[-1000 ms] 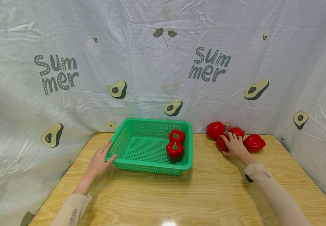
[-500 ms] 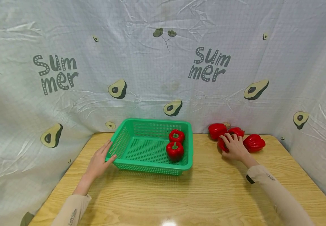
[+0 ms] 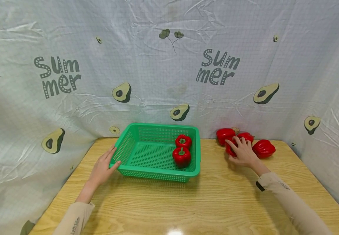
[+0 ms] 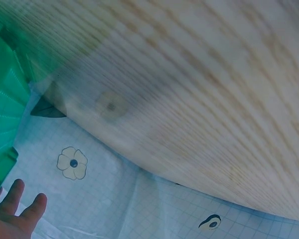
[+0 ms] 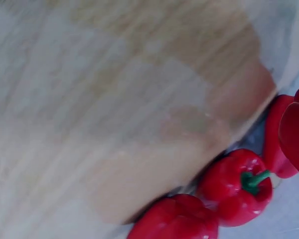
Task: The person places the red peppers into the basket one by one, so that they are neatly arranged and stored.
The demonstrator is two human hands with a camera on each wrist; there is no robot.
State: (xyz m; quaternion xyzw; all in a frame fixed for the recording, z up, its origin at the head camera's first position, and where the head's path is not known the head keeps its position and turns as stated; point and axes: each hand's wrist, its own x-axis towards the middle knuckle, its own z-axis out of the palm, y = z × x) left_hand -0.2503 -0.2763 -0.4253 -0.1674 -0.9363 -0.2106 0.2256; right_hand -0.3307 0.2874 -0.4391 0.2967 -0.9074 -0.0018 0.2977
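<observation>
Cloth (image 3: 157,65) reads "summer"; the right hand (image 3: 244,153) grips a pepper (image 3: 230,151) under curled fingers, the straight-fingered left hand (image 3: 102,166) touching a basket (image 3: 157,171).

The left arm (image 3: 76,218) reaches forward and inward, the left hand (image 3: 101,168) stretched out with straight fingers, thumb held apart. The right arm (image 3: 293,204) angles inward too, the right hand (image 3: 242,154) palm down, fingers bent and parted.
</observation>
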